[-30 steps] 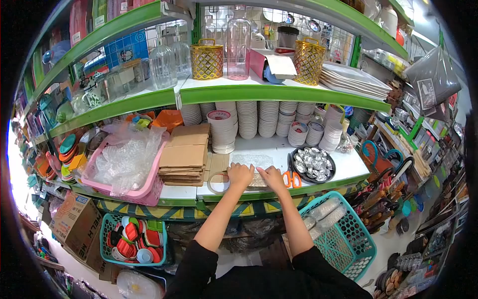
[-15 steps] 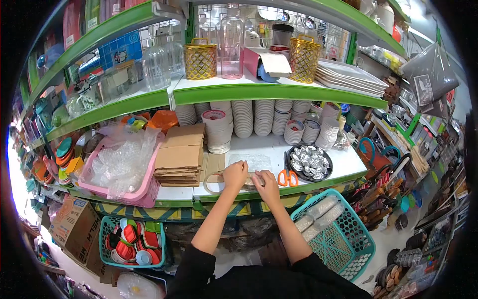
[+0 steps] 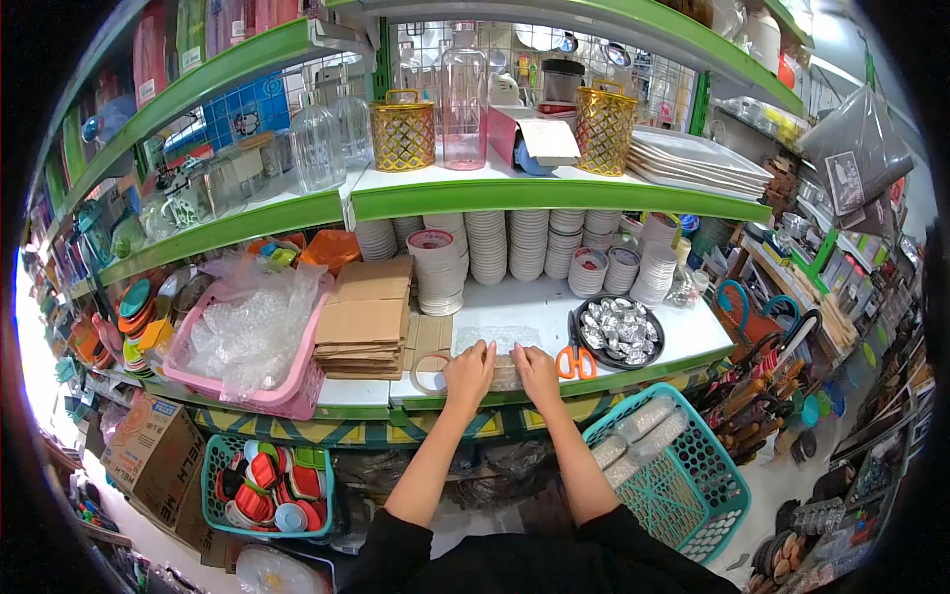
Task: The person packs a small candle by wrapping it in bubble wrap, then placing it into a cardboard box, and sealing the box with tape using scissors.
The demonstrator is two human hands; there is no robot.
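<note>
On the white shelf lies a sheet of bubble wrap (image 3: 498, 338), partly under my hands. My left hand (image 3: 470, 372) has its fingers pressed together at the left side of the wrapped bundle, and my right hand (image 3: 535, 374) does the same at its right side. Between them the front part of the wrap (image 3: 505, 376) shows; what it encloses is hidden. A tape roll (image 3: 429, 372) rests just left of my left hand. Orange-handled scissors (image 3: 576, 363) lie right of my right hand, beside a black round tray (image 3: 619, 331) of silver-wrapped pieces.
Folded cardboard (image 3: 363, 315) and a pink basket (image 3: 307, 389) of bubble wrap stand left. Stacked white cups (image 3: 487, 247) line the back under the upper shelf (image 3: 554, 199). Below are a teal basket (image 3: 737, 485) with wrapped bundles and another (image 3: 210, 495) with colored containers.
My right hand has moved slightly right, away from my left hand. The tape roll now shows more fully as a ring. The whole view has shifted slightly.
</note>
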